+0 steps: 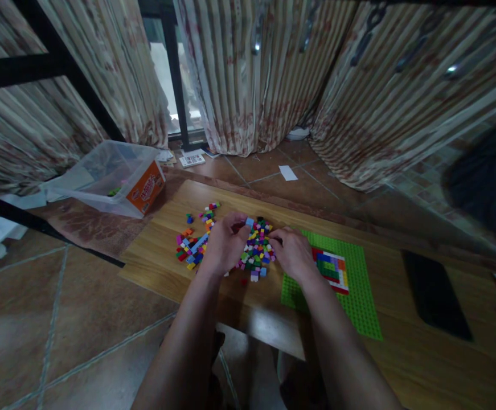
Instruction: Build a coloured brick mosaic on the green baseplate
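Observation:
Over the heap of small coloured toy bricks [254, 250], my left hand [226, 242] is closed in a pinch, with a light blue brick [250, 222] at its thumb and fingertips. My right hand [292, 250] reaches to the heap's right edge, fingers curled and thumb near the index finger. Whatever is between those fingertips is too small to make out. Under and beside my right wrist lies a green studded baseplate [359, 285]. On it sits a flat square of bricks [333, 270] in red, white, blue, green, orange and yellow, partly hidden by my right hand and forearm.
A clear plastic tub [115, 154] with an orange label and a few green pieces inside stands past the wooden table's [154, 265] left end. A dark flat phone-like slab [435, 293] lies right of the baseplate. Striped curtains [230, 74] hang behind.

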`<state>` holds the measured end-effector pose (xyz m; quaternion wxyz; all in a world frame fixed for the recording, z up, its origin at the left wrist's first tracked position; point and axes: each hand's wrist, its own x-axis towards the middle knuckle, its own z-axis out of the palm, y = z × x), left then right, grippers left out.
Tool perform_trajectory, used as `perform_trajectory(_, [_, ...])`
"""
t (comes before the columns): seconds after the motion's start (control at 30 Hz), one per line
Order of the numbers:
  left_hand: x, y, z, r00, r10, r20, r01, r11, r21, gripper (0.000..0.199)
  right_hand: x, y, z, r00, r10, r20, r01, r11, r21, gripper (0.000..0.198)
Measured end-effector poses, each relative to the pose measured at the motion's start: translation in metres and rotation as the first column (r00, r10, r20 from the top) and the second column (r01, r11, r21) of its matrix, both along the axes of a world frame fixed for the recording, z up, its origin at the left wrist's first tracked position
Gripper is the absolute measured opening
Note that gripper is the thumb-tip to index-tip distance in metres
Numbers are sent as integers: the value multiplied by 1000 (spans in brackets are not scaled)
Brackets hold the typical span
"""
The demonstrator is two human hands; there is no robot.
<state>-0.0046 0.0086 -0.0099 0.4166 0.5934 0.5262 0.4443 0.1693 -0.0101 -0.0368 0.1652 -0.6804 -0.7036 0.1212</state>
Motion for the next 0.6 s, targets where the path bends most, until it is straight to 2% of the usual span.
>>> perform_trajectory(0.13, [-1,3,-6,1000,19,-19,-18,1000,6,18,-2,0,1,999,-19,-44,20,1000,17,20])
perform_trajectory(0.23, [-1,3,-8,999,-11,-43,11,1000,7,20,4,-3,5,991,-16,-136,29,995,92,21])
perform_trajectory(0.37, [7,-3,-5,984,-147,-105,146,989,-17,20,33,-14,15,941,-74,-330,147,968,202,22])
perform_trajectory(0.47, [18,-11,-2,963,-228,-144,225,974,-38,23,64,-26,19,896,-205,-393,296,937,186,23])
perform_trajectory(0.6, [37,-24,-2,912,-357,-205,355,934,-46,20,92,-40,20,900,-230,-370,299,944,140,21])
